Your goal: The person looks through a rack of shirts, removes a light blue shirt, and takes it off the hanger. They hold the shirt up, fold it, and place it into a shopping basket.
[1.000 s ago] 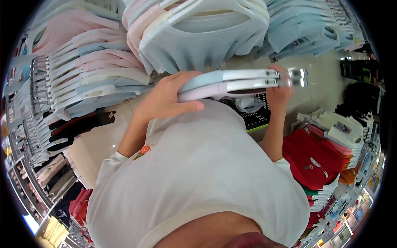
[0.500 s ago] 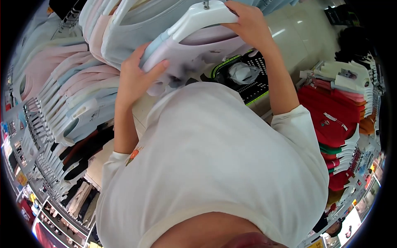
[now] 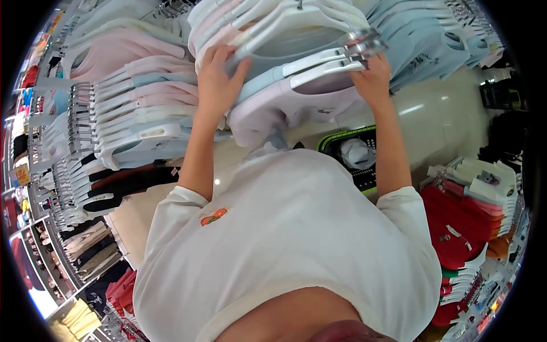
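Observation:
My right hand (image 3: 373,80) is closed round the hook end of white hangers, whose metal hooks stick up blurred beside it. On the front hanger hangs a lavender shirt (image 3: 296,114), with a light blue shirt (image 3: 263,83) close behind it. My left hand (image 3: 221,82) has its fingers and thumb round the shoulder of a grey-blue shirt (image 3: 279,60) on the rack. That shirt's white hanger (image 3: 285,16) hangs in a row with pale pink and blue shirts. The lower part of the lavender shirt hangs against my front.
A black basket with a green rim (image 3: 342,137) stands on the floor, a clear plastic-wrapped item (image 3: 358,153) inside. More pastel shirts (image 3: 148,97) hang at left and light blue ones (image 3: 424,51) at right. Red shirts (image 3: 456,219) hang on a rack at lower right.
The hangers with the lavender and light blue shirts have swung, their hooks now pointing right. My right hand has shifted along to the hook end. My left hand has left them for the rack's shirts.

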Action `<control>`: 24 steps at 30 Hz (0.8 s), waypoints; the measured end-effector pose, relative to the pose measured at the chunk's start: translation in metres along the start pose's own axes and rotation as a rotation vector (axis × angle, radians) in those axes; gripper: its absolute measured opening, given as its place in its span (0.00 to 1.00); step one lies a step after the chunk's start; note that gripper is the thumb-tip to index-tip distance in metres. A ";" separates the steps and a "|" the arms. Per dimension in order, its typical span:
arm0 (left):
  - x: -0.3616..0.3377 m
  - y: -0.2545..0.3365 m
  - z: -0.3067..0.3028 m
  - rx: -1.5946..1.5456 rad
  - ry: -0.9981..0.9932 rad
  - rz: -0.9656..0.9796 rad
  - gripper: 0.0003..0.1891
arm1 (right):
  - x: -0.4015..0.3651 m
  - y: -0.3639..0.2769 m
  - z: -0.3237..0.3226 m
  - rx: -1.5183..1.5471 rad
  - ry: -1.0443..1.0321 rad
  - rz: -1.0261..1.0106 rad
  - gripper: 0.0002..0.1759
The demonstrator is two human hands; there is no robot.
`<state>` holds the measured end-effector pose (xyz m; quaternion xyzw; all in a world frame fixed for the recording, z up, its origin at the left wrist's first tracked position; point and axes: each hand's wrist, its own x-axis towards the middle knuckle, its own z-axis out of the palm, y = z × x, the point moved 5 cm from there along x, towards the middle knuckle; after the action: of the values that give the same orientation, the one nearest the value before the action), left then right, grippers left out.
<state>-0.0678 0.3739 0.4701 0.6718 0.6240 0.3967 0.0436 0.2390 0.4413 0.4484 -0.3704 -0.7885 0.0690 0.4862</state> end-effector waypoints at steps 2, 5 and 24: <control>0.004 0.001 0.002 -0.147 -0.141 -0.092 0.17 | 0.018 -0.004 0.013 0.108 0.017 0.023 0.25; -0.002 0.011 0.000 -0.216 -0.255 -0.133 0.18 | 0.028 -0.003 0.023 0.098 0.024 0.034 0.26; -0.039 0.030 0.005 -0.423 -0.338 -0.100 0.45 | 0.045 0.021 0.060 -0.149 -0.044 -0.119 0.23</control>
<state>-0.0371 0.3352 0.4647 0.6728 0.5434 0.3978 0.3062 0.1895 0.5007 0.4394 -0.3563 -0.8226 -0.0109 0.4429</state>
